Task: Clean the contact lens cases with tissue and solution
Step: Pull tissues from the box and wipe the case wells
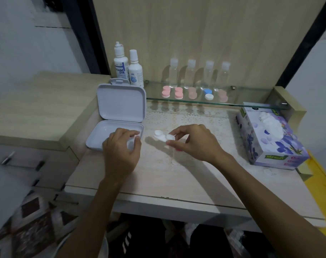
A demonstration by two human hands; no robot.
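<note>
Right hand (193, 142) pinches white lens case (164, 136), long axis left-right.

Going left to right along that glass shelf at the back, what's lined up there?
Two white solution bottles → pink lens case → second pink case → paler pink case → blue-and-white case → pale pink case. Four clear bottles stand behind the cases.

Two bare forearms, no sleeves, watch or rings visible. Left hand (121, 151) and right hand (195, 142) bare. Fingernails on both show pinkish-red polish.
</note>
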